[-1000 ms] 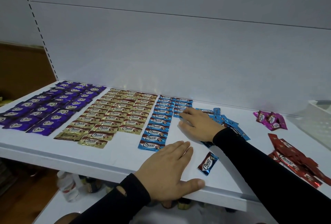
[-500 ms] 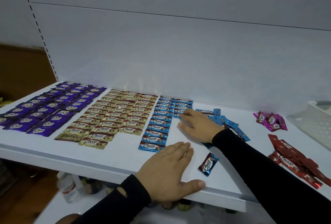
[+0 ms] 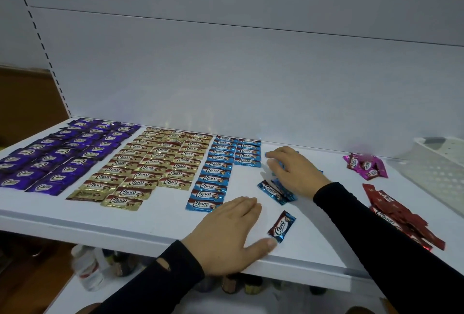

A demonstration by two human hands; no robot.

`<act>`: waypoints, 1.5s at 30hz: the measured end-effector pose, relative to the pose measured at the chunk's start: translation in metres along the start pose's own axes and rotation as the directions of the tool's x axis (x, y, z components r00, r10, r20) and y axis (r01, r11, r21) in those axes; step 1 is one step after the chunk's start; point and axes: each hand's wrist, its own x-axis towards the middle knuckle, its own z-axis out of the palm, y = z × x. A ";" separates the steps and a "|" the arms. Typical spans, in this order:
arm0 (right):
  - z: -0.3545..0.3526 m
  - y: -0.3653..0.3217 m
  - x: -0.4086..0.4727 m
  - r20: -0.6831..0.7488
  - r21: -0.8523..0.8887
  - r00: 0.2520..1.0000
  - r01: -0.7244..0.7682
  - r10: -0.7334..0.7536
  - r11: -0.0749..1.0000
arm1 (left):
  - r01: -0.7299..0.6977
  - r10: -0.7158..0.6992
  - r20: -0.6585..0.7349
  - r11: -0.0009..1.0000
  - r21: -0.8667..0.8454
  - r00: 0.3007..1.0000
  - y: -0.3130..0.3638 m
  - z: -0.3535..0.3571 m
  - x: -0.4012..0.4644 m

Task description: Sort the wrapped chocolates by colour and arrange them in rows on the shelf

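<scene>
- The shelf point(image 3: 155, 223) is a smooth white board with a flat front lip, backed by a plain white panel and a perforated upright point(image 3: 40, 37) at the far left.
- Glossy purple wrapped chocolates point(image 3: 62, 155) lie in neat rows at the left end, small flat foil pillows with crimped ends.
- Beside them sit the gold wrapped chocolates point(image 3: 150, 165), shiny and crinkled, in several rows running front to back.
- Next come the blue wrapped chocolates point(image 3: 216, 170): one long row and a shorter one at the back, each printed "Choco".
- The left hand point(image 3: 226, 233) lies palm down on the shelf near its front edge, fingers together and flat, thumb spread out to the side; the thumb tip is at the corner of a loose dark-brown-and-blue chocolate point(image 3: 281, 226) lying tilted on its own.
- The right hand point(image 3: 291, 170) rests over a loose heap of blue wrappers point(image 3: 275, 189), fingers curled down onto them; I cannot tell whether it pinches any one piece.
- Both arms wear black sleeves point(image 3: 376, 238); the left cuff has a small hole.
- A little bunch of magenta wrapped chocolates point(image 3: 365, 165) lies towards the back right, unsorted.
- A jumbled pile of red wrapped chocolates point(image 3: 399, 213) sits near the right front, partly behind the right sleeve.
- A white perforated plastic basket point(image 3: 437, 170) stands at the far right.
- Bottles point(image 3: 86, 271) stand blurred on the level below.
</scene>
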 end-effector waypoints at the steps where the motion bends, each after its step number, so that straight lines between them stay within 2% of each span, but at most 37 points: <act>1: -0.005 0.005 -0.006 -0.027 0.009 0.999 -0.020 0.020 1.000 | -0.001 0.001 -0.043 1.000 -0.014 0.999 0.000 -0.002 0.002; 3: -0.013 0.013 -0.017 -0.066 0.021 0.996 -0.059 0.060 0.998 | 0.025 -0.027 -0.126 0.999 -0.023 0.992 0.006 -0.006 0.008; 5: -0.018 0.017 -0.030 -0.094 0.028 0.991 -0.094 0.096 0.995 | 0.116 -0.118 -0.155 0.993 -0.023 0.981 0.018 -0.010 0.017; 8: -0.018 0.017 -0.046 -0.113 0.054 0.983 -0.140 0.146 0.989 | 0.243 -0.247 -0.109 0.968 -0.057 0.963 0.041 -0.015 0.033; 12: -0.011 0.012 -0.055 -0.055 0.027 0.982 -0.177 0.178 0.984 | 0.264 -0.269 -0.039 0.959 -0.107 0.962 0.062 -0.020 0.042; 17: -0.001 -0.002 -0.058 -0.046 -0.001 0.986 -0.160 0.160 0.987 | 0.354 -0.363 0.023 0.891 -0.284 0.932 0.047 -0.038 0.037; 20: 0.003 -0.009 -0.055 0.001 -0.059 0.992 -0.125 0.125 0.990 | 0.470 -0.489 0.085 0.755 -0.456 0.868 0.027 -0.044 0.040; 21: 0.003 -0.011 -0.054 0.005 -0.077 0.993 -0.118 0.119 0.990 | 0.495 -0.536 0.101 0.669 -0.554 0.838 0.022 -0.045 0.041; 23: 0.004 -0.012 -0.052 -0.012 -0.089 0.992 -0.124 0.123 0.988 | 0.511 -0.611 0.192 0.404 -0.759 0.768 0.021 -0.046 0.043; 24: 0.004 -0.012 -0.052 -0.024 -0.080 0.991 -0.135 0.134 0.988 | 0.506 -0.627 0.239 0.288 -0.813 0.741 0.021 -0.045 0.044; 25: 0.004 -0.012 -0.052 -0.031 -0.073 0.989 -0.149 0.147 0.986 | 0.499 -0.641 0.260 0.222 -0.838 0.722 0.021 -0.043 0.047; 28: 0.004 -0.014 -0.053 -0.029 -0.065 0.989 -0.145 0.144 0.987 | 0.454 -0.636 0.289 0.110 -0.884 0.716 0.020 -0.035 0.054; 30: 0.003 -0.016 -0.053 -0.020 0.012 0.983 -0.180 0.181 0.984 | 0.422 -0.636 0.297 0.050 -0.905 0.712 0.019 -0.033 0.058; 32: 0.002 -0.017 -0.051 -0.002 0.063 0.971 -0.239 0.240 0.969 | 0.397 -0.644 0.289 0.025 -0.917 0.708 0.017 -0.033 0.059; 35: 0.001 -0.018 -0.044 0.071 0.001 0.959 -0.277 0.276 0.961 | 0.373 -0.650 0.263 0.033 -0.927 0.713 0.015 -0.035 0.061; 37: 0.000 -0.021 -0.042 0.103 0.054 0.948 -0.307 0.300 0.950 | 0.363 -0.654 0.244 0.050 -0.931 0.716 0.013 -0.034 0.062; 40: -0.003 -0.025 -0.041 0.124 0.134 0.940 -0.334 0.319 0.933 | 0.350 -0.660 0.221 0.069 -0.934 0.718 0.012 -0.031 0.064; 45: -0.008 -0.029 -0.040 0.183 0.091 0.936 -0.322 0.302 0.942 | 0.336 -0.693 0.215 0.042 -0.941 0.688 0.013 -0.027 0.069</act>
